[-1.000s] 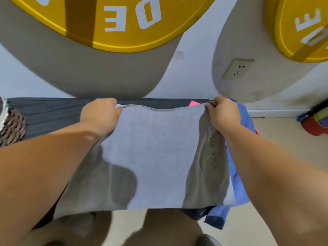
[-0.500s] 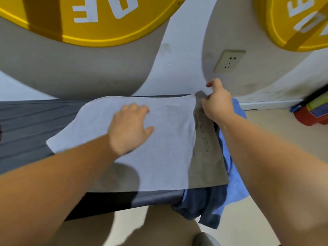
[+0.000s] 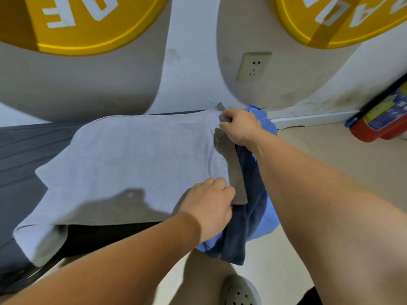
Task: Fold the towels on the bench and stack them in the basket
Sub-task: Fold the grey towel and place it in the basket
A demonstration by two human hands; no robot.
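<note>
A light grey towel [image 3: 123, 164] with a darker grey printed band [image 3: 233, 170] lies spread over the dark bench [image 3: 19, 150]. My right hand [image 3: 241, 126] pinches the towel's far right corner at the band. My left hand [image 3: 210, 208] grips the near right corner of the same band. Under that end lies a blue towel [image 3: 266, 216] with a dark navy one [image 3: 237, 241] hanging over the bench end. No basket is in view.
The wall behind carries two yellow discs [image 3: 72, 20] and a socket [image 3: 253, 67]. A red extinguisher [image 3: 374, 126] lies on the floor at the right. My grey shoe [image 3: 239, 291] shows at the bottom.
The towel went from held up by two corners to lying on the bench. My left hand slid across it from the left side to the near right corner.
</note>
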